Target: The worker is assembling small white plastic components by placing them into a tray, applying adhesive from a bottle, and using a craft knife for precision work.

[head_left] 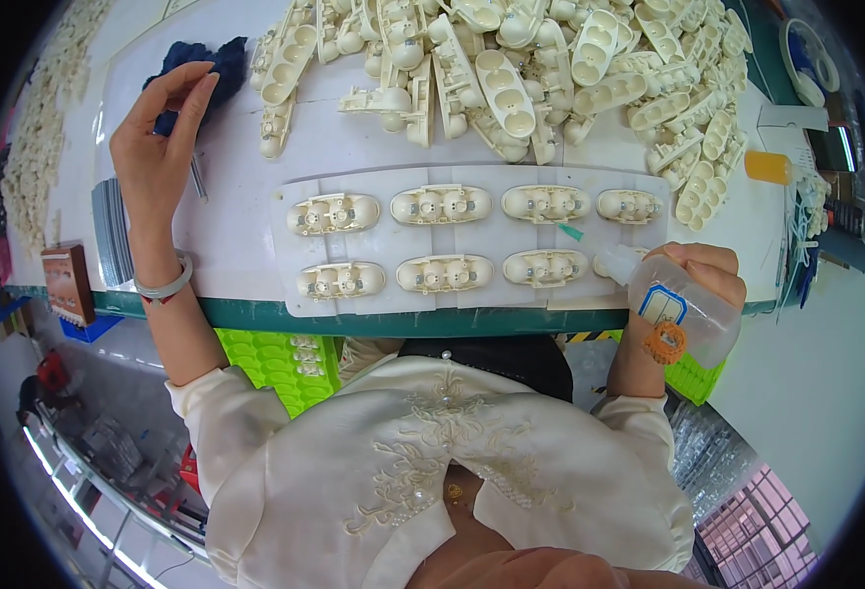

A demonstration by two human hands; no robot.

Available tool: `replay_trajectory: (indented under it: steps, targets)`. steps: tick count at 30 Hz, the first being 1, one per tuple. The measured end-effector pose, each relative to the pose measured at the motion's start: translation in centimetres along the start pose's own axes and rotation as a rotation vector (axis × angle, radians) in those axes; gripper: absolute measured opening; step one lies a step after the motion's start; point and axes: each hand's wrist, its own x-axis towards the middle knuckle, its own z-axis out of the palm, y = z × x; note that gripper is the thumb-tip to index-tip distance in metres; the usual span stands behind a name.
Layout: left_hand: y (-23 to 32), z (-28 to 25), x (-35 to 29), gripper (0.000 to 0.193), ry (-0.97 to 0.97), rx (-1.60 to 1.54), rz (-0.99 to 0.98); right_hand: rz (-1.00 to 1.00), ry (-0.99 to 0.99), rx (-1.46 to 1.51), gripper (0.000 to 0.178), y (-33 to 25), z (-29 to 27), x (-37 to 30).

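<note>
Cream plastic parts (440, 204) laid out in two rows on a white tray (413, 236), left of the fingers of the right hand (712, 267) and well to the right of those of the left hand (162, 123). Probably partway through a round of dosing liquid; cannot tell which parts already carry any. Apparently much left: a big loose heap (506, 93) beyond the right fingers, against only a few parts seated in a green tray (266, 371), nearer the body than the left fingers. Right fingers curled firmly around a clear squeeze bottle (696, 309), with its green needle (571, 233) out to their left, close to the third part of the far row; contact impossible to tell. Left fingers raised, thumb and index tips almost meeting over a dark blue cloth (228, 71); cannot tell whether pinching something tiny or touching the cloth.
</note>
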Motion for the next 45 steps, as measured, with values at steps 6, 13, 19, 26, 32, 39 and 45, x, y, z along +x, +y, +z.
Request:
replay_trajectory:
  steps: [6,13,19,26,32,39,45]
  targets:
    - [1.2,0.4,-0.1,0.017,0.094,-0.111,0.054,-0.094,0.081,-0.027,0.040,1.1,-0.5,0.3]
    - [10.5,0.2,0.0,0.025,-0.134,-0.095,0.466,-0.143,0.126,-0.281,0.045,2.6,-2.5,0.8]
    - [5.7,1.5,0.2,0.020,0.052,-0.185,0.307,-0.105,-0.039,0.017,0.026,2.2,-1.8,1.2]
    - [2.9,2.1,1.4,0.016,0.258,-0.282,0.015,0.002,-0.002,0.104,0.030,1.8,-1.4,0.9]
    - [2.7,2.4,1.2,0.017,0.239,-0.219,0.056,-0.049,-0.054,0.038,0.036,1.7,-1.3,1.3]
    - [1.6,2.3,1.5,0.017,0.262,-0.217,0.031,0.070,0.304,-0.326,0.052,2.9,-4.0,0.6]
    - [1.2,2.6,1.9,0.018,0.256,-0.181,0.047,-0.079,0.195,-0.190,0.050,4.1,-4.2,0.2]
